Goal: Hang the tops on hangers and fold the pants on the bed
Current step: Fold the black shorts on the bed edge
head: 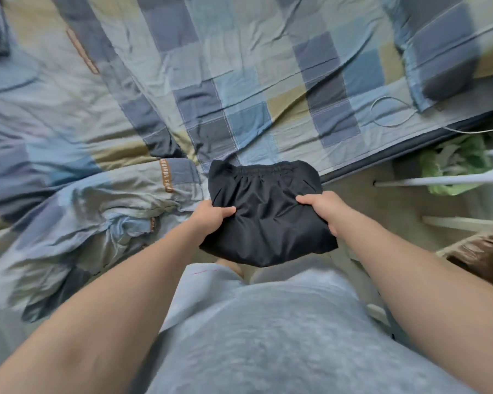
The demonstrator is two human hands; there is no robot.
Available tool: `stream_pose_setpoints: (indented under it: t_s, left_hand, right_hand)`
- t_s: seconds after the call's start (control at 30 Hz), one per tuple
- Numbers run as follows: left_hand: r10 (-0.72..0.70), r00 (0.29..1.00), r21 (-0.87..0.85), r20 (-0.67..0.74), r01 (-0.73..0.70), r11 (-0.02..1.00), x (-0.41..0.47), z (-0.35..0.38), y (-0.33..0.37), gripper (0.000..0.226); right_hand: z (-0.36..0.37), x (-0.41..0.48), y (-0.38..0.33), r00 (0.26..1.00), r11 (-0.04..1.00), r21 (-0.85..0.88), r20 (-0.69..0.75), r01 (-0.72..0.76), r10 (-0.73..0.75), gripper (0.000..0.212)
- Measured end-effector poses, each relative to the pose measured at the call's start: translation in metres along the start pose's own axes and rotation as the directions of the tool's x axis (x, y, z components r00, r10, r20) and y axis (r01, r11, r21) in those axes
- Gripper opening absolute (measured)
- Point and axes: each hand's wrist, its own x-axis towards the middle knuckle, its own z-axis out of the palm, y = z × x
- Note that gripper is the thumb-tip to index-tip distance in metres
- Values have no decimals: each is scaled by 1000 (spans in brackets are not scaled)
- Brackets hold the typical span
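Observation:
Folded black pants (265,214) with an elastic waistband at the far edge hang between my two hands, over the near edge of the bed (353,163). My left hand (211,214) grips the bundle's left side, thumb on top. My right hand (322,207) grips its right side, thumb on top too. The fingers of both hands are hidden under the cloth. No hangers or tops are in view.
A checked blue, grey and olive quilt (239,81) covers the bed, bunched up at the left (97,223). A pillow (444,52) lies at the far right, with a thin white cable (393,112) beside it. White rack bars (453,180) and a green bag (453,166) stand on the floor at right.

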Motion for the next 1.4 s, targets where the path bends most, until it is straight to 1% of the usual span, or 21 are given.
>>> stream_pose_setpoints:
  t_s: [0.13,0.27,0.37,0.47,0.53,0.6,0.7,0.8,0.9,1.03,1.07,1.17,1.23,1.33,1.4]
  left_hand:
    - [162,987,62,20,-163,985,-46,-10,19,41]
    - [330,941,133,76,-338,932,-89,10,39,34]
    - [444,887,199,126,-461,865,-124,45,54,34]
    - [545,809,226,221,-586,778,-162,94,66,26]
    - [594,753,241,282,-655,716,-189,135,72,26]
    - [634,684,244,361,-725,644,-221,180,75,21]
    - [677,571,227,465,-816,532,-268,250,72,15]
    - [690,457,186,562,-882,432,-314,323,64,14]
    - [669,349,130,656,-926,355,-359,397,48,15]
    - [562,189,66,806,-971,231,-415,489,16,15]
    - [516,157,56,842,-977,205,-428,509,6,13]
    - [372,83,29,925,-989,147,-461,566,-28,6]
    - [269,29,0,963,-994,107,-479,601,-56,4]
    - [78,-32,-38,996,-997,68,-504,646,-104,5]
    - [-60,-61,-58,996,-998,38,-518,672,-139,5]
  right_hand:
    - [-16,-62,21,988,980,148,-103,132,-118,33]
    - [-47,-110,44,950,905,306,-192,295,-245,21]
    - [-82,-139,70,906,840,372,-311,395,-289,12]
    - [-131,-167,106,854,782,401,-422,477,-304,15]
    - [-169,-190,135,813,744,412,-499,526,-300,15]
    - [-209,-214,168,766,701,418,-575,577,-287,15]
    - [-267,-255,221,684,640,411,-683,649,-256,21]
    - [-316,-297,279,612,576,406,-760,710,-219,8]
    - [-356,-334,340,530,522,399,-839,754,-124,7]
    - [-388,-373,426,452,442,432,-890,786,65,7]
    - [-391,-381,447,435,421,443,-892,792,122,4]
    - [-391,-402,508,393,346,485,-868,803,305,11]
    - [-383,-417,544,364,303,496,-841,814,400,10]
    - [-362,-435,594,327,240,521,-767,819,552,9]
    - [-344,-444,625,294,201,534,-699,821,652,9]
